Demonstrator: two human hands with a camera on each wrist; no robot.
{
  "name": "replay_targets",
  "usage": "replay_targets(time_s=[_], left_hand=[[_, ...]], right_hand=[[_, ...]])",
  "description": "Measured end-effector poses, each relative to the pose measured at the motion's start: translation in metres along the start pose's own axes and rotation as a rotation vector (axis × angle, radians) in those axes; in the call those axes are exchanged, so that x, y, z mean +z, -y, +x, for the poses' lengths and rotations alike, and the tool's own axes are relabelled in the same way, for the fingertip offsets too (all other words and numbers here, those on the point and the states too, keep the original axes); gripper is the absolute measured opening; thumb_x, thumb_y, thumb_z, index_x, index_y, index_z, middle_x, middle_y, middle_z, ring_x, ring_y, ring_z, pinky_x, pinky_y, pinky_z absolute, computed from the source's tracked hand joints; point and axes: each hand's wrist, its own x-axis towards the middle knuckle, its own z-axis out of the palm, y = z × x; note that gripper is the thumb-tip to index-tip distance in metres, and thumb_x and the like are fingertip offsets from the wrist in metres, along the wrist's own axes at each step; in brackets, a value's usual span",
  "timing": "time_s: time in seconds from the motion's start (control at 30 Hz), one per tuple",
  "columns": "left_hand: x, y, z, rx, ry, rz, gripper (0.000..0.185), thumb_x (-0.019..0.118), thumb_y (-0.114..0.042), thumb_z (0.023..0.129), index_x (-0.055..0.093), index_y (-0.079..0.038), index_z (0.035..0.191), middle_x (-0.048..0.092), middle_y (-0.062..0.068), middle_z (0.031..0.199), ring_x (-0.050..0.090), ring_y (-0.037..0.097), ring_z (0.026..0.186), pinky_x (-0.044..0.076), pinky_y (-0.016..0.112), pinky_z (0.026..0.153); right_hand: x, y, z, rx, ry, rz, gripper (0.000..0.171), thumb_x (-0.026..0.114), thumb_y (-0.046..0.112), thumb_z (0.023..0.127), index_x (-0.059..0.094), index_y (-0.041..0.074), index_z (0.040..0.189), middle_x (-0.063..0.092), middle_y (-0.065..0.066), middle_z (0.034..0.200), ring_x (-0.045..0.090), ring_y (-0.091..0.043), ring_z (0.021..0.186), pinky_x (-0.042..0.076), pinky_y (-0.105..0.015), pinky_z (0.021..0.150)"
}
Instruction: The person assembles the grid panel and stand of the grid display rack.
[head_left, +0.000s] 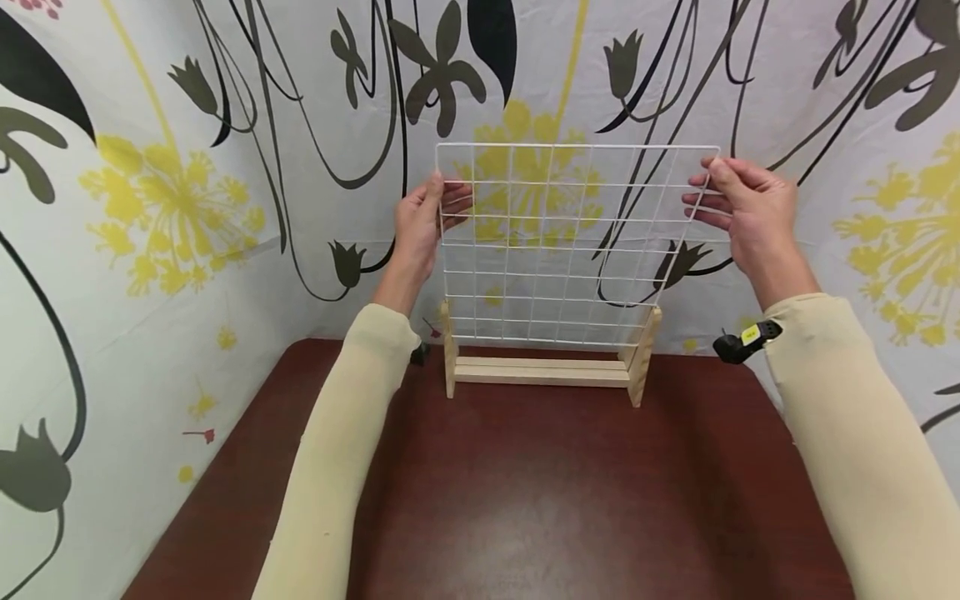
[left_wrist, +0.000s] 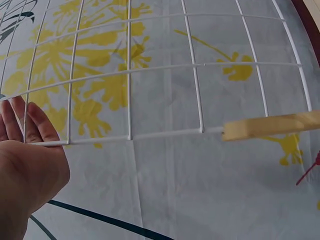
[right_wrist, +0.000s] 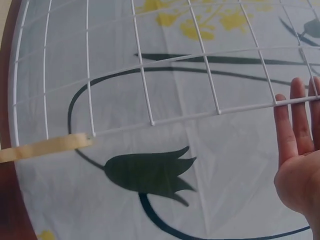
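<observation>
A white wire grid panel (head_left: pixel 555 247) stands upright, leaning back a little, its lower part between the uprights of a pale wooden stand (head_left: pixel 540 377). My left hand (head_left: pixel 422 223) pinches the panel's left edge near the top, thumb in front and fingers behind the wires. On the opposite edge, slightly higher, my right hand (head_left: pixel 763 212) grips the wire just below the top corner. The left wrist view shows a wooden upright (left_wrist: pixel 272 125) against the grid's side wire; a matching upright (right_wrist: pixel 47 146) shows in the right wrist view.
The stand is on a dark reddish-brown table (head_left: pixel 555 492), near its back edge. Behind rises a white cloth (head_left: pixel 300 208) printed with yellow and grey flowers, also along the left side. A small black device (head_left: pixel 750 340) is strapped at the right wrist.
</observation>
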Motion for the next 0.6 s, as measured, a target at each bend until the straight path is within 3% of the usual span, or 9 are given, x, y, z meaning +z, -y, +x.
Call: replay_targets(time_s=[0.23, 0.6], left_hand=[[-0.008, 0.005, -0.005, -0.039, 0.042, 0.118, 0.042, 0.053, -0.044, 0.109, 0.075, -0.009, 0.115, 0.082, -0.001, 0.104, 0.079, 0.014, 0.099, 0.061, 0.046, 0.100], [-0.022, 0.010, -0.011, -0.076, 0.103, 0.142, 0.045, 0.053, -0.043, 0.110, 0.074, -0.005, 0.122, 0.082, -0.002, 0.102, 0.080, 0.014, 0.099, 0.064, 0.035, 0.091]], right_hand=[[-0.014, -0.008, -0.006, 0.006, 0.031, -0.041, 0.025, 0.072, 0.002, 0.097, 0.073, -0.009, 0.120, 0.081, -0.020, 0.092, 0.082, -0.034, 0.077, 0.066, -0.043, 0.070], [-0.022, -0.016, -0.015, -0.028, 0.065, -0.141, 0.031, 0.074, 0.007, 0.097, 0.072, -0.010, 0.123, 0.082, -0.016, 0.095, 0.082, -0.030, 0.082, 0.066, -0.037, 0.073]])
